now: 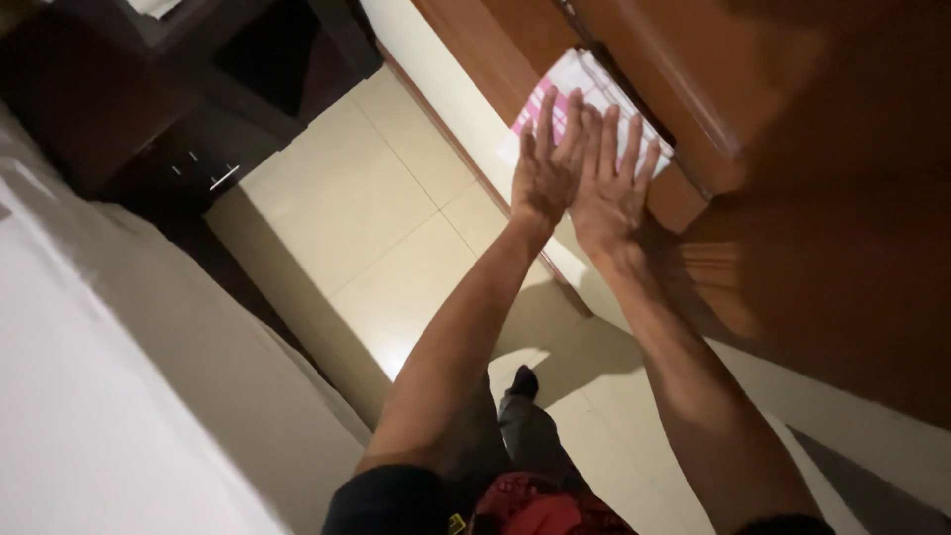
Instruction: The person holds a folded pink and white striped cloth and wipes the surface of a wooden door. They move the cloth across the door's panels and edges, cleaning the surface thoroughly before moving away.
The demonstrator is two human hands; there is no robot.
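- Our left hand and right hand lie flat, fingers released and spread, side by side.
- Both press the pink-and-white folded cloth lying in the wooden wardrobe opening.
- Cream floor tiles lie below.

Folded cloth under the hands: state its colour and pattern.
The folded cloth is white with pink stripes crossing in a check; head view.
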